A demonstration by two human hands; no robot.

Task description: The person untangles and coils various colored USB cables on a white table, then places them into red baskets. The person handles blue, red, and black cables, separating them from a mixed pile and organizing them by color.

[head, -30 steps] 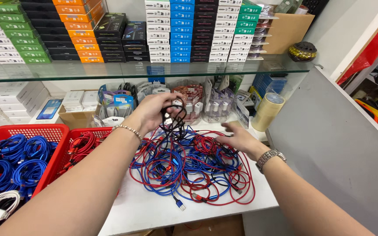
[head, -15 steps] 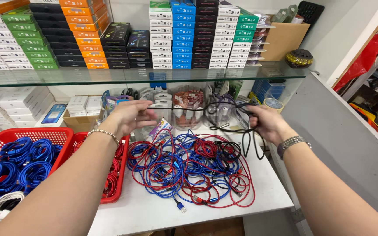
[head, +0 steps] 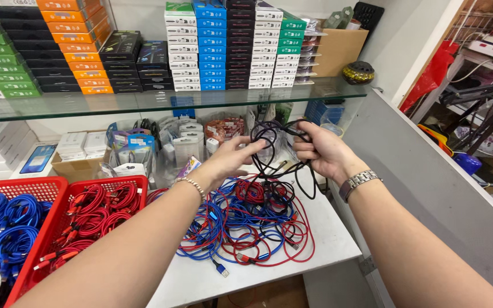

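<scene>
I hold a black cable [head: 275,149] with both hands, above the table [head: 320,245]. My right hand [head: 320,151] has its fingers [head: 306,153] closed around several loops of this cable, and more loops hang down from it. My left hand [head: 227,161] is just beside, with the fingers [head: 252,147] narrow and pinching one strand of the same cable. The hanging loops go down to a pile of red and blue cables [head: 246,222], which lies tangled on the white table under my hands. I cannot tell if the black cable touches the pile or is mixed in it. To the left stands a red basket [head: 95,219] with coiled red cables inside, and further left another red basket [head: 12,228] with blue ones. Behind my hands there is a glass shelf [head: 144,102] carrying stacks of small coloured boxes [head: 212,45].
</scene>
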